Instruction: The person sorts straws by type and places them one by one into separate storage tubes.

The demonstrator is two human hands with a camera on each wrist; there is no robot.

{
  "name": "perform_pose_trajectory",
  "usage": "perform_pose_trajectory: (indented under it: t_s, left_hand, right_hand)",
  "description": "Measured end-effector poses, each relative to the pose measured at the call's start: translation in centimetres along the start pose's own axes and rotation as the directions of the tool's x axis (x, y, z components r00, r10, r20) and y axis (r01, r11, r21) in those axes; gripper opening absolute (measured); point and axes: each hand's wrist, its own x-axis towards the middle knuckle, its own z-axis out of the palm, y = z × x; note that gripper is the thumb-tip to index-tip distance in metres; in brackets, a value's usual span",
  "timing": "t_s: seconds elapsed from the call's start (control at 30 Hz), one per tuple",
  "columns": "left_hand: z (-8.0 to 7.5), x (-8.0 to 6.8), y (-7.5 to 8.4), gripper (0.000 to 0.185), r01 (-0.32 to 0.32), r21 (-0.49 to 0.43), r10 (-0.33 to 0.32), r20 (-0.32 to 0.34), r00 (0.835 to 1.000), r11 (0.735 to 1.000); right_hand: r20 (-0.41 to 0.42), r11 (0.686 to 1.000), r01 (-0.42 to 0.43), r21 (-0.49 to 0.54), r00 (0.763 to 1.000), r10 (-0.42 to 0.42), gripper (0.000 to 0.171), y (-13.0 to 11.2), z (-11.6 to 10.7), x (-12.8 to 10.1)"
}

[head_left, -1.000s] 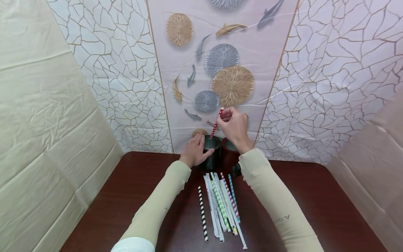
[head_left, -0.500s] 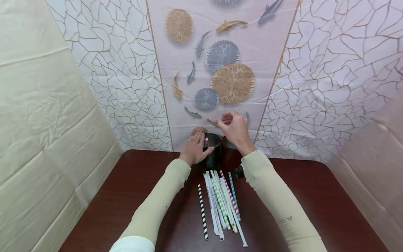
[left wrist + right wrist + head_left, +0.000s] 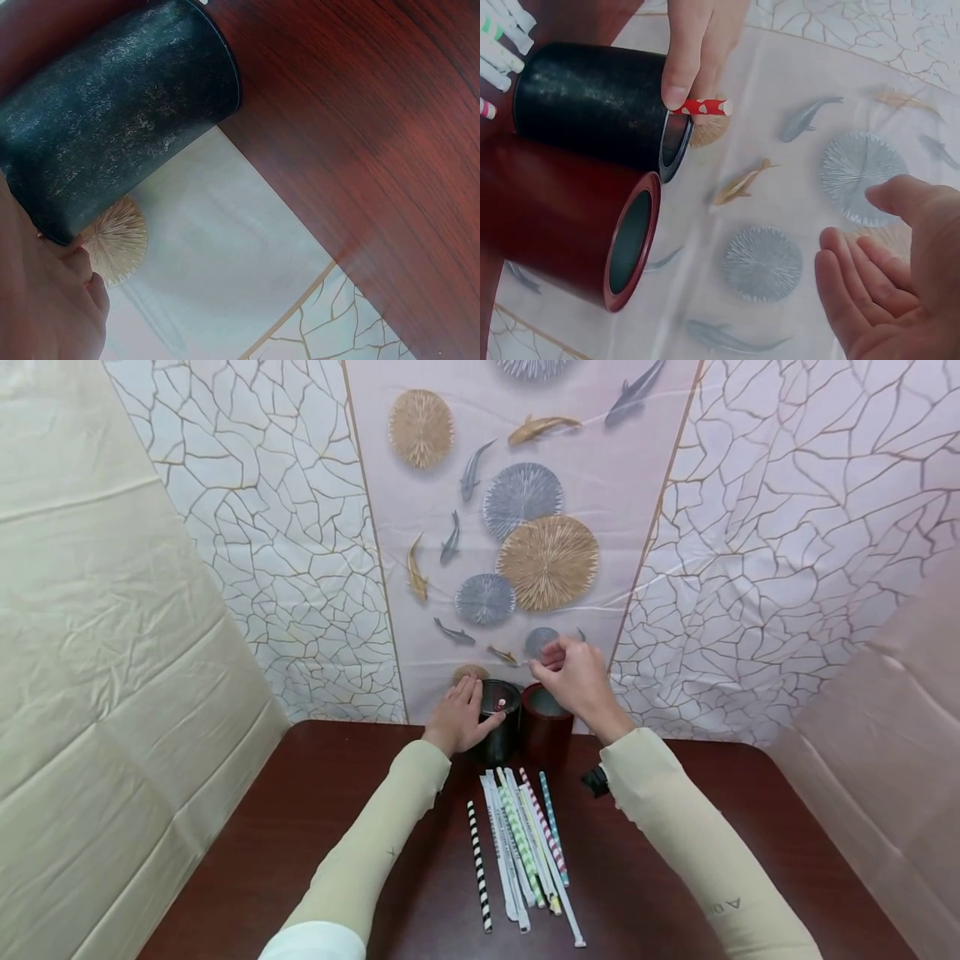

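Left hand (image 3: 456, 720) wrapped around the black cup (image 3: 500, 721), thumb at its rim beside the red dotted straw (image 3: 702, 106) standing inside. Right hand (image 3: 579, 677) raised above the red cup (image 3: 547, 727), fingers loosely bent, nothing held between them. Red cup touching the black one, on the side away from the left palm. Bundle of straws (image 3: 525, 843) flat on the table (image 3: 315, 827), nearer the body than both hands, between the sleeves.
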Motion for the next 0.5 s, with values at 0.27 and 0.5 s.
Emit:
perform_pose_trajectory:
  t_s: [0.27,0.5]
  left_hand:
    - [-0.3,-0.5,0.0,0.093,-0.004,-0.010,0.004,-0.013,1.000,1.000]
    - [0.2,0.4,-0.2,0.092,-0.007,0.010,0.006,0.020,1.000,1.000]
  right_hand:
    - [0.080,0.998,0.006,-0.061,0.997,-0.001,0.026,0.3,-1.8,-1.5]
    - [0.177,0.993,-0.014,-0.119,0.984,0.035,0.029,1.1,-2.5,-3.0]
